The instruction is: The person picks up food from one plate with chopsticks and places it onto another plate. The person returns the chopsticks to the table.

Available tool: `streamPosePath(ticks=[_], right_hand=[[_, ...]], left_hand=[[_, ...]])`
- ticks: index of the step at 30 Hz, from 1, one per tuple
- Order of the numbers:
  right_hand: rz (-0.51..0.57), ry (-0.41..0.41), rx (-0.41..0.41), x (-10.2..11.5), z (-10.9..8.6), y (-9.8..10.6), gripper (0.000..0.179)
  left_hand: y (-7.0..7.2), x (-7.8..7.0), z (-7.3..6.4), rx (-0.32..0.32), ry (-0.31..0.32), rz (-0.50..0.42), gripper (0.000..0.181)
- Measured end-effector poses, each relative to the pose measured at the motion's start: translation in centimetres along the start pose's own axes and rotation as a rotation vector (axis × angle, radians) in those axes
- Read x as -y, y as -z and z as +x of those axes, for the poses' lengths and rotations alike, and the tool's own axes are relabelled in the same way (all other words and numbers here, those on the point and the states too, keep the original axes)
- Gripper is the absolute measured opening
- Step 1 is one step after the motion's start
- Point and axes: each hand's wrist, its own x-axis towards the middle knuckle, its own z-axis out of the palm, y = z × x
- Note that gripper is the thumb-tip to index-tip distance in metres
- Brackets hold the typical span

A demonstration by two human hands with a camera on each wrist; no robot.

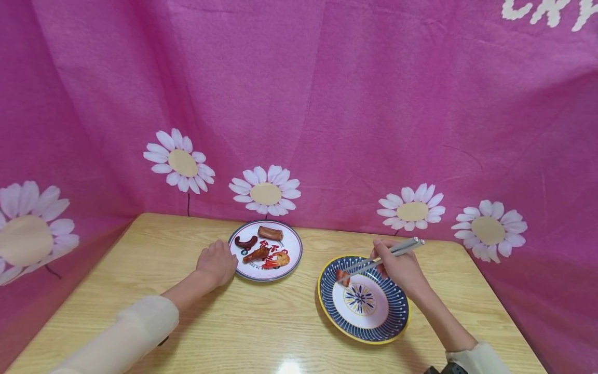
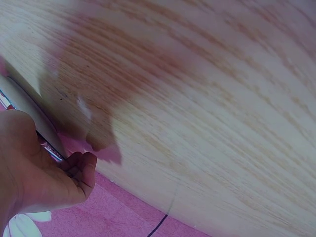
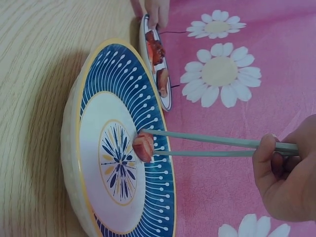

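Note:
My right hand (image 1: pixel 397 269) holds a pair of grey chopsticks (image 3: pixel 212 140). Their tips are at a reddish-brown piece of meat (image 3: pixel 143 146), over the far-left inner side of a deep blue-patterned plate (image 1: pixel 396 311) with a yellow rim. Whether the meat touches that plate is hard to tell. On the left, my left hand (image 1: pixel 217 264) grips the edge of a white plate (image 1: pixel 293 243); the left wrist view shows its curled fingers (image 2: pixel 88 173) at the rim. That plate carries a sausage-like piece (image 1: pixel 270 233), a dark curled piece (image 1: pixel 246 242), a drumstick (image 1: pixel 256 255) and a shrimp (image 1: pixel 277 261).
Both plates stand on a light wooden table (image 1: pixel 261 322), the white one near its back edge. A pink cloth (image 1: pixel 299 104) with white daisies hangs behind and along the sides. A gap of bare wood separates the plates.

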Motion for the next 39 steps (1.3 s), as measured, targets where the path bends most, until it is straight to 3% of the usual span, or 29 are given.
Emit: streamPosePath(ticks=[22,32,39], right_hand=[[0.163,0.039,0.057,1.7,0.0,0.4,0.032],[0.251,0.11,0.081,2.4,0.6,-1.3,0.028],[0.282,0.105,0.082,3.0,1.2,-3.1,0.031]], left_hand=[[0.0,0.1,0.1,0.0,0.01,-0.005,0.036],[0.1,0.1,0.1,0.011,0.009,0.001,0.037],[0.0,0.0,0.1,0.008,0.002,0.001,0.038]])
